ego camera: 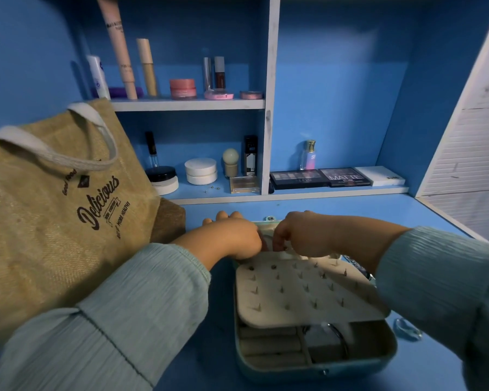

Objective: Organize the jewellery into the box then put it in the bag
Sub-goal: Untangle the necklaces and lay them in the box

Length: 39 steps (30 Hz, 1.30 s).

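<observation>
An open teal jewellery box [316, 371] lies on the blue desk in front of me. Its cream earring panel [308, 292], studded with several earring posts, lies tilted over the lower compartments. Both hands meet at the far end of that panel, over the box's lid. My left hand [232, 235] and my right hand [297, 232] pinch together at something small and pale between them; what it is stays hidden by the fingers. A jute tote bag [54, 207] printed "Delicious" stands upright to the left of the box.
A clear ring-like piece [407, 328] lies on the desk right of the box. Small studs [213, 188] sit on the lower shelf. Shelves behind hold cosmetics, palettes [319, 177] and a perfume bottle [308, 155]. A white slatted panel [469, 153] bounds the right side.
</observation>
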Each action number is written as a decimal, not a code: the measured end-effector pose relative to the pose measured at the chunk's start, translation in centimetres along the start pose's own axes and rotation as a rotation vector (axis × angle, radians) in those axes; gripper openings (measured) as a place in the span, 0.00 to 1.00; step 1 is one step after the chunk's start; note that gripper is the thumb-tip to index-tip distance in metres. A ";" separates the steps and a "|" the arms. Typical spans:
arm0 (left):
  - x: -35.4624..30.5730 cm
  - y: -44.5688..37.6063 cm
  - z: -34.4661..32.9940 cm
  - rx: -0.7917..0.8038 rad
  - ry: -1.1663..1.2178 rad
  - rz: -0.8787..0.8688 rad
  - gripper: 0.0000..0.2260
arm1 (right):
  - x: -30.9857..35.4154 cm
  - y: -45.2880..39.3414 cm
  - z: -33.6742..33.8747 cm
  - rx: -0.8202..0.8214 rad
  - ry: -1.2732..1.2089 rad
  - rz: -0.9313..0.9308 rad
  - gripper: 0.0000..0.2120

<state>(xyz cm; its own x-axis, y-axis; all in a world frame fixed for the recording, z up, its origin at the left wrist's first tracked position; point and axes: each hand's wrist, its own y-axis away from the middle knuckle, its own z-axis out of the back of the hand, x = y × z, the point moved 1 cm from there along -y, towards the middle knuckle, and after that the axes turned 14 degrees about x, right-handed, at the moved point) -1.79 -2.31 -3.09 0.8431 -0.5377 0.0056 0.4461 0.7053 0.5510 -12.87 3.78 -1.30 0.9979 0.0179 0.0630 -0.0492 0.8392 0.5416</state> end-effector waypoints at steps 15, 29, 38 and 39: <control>2.2 0.3 -3.3 -0.435 0.278 -0.103 0.14 | -0.3 0.0 -0.7 -0.049 -0.181 0.035 0.17; 3.1 0.9 -3.5 -0.491 0.204 -0.009 0.12 | 1.3 -0.2 -0.6 0.007 -0.149 0.002 0.17; 2.4 1.3 -3.2 -0.425 0.188 -0.122 0.12 | 1.8 0.7 0.0 -0.017 -0.117 -0.065 0.19; 2.4 1.3 -3.2 -0.409 0.187 -0.133 0.12 | 1.6 1.0 0.1 -0.048 -0.182 -0.071 0.19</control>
<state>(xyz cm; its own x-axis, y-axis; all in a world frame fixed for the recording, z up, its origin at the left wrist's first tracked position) 1.77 -1.21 -5.04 0.7934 -0.5698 -0.2140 0.6041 0.7802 0.1625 -11.33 4.56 -0.59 0.9742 -0.1377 0.1788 0.0279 0.8597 0.5101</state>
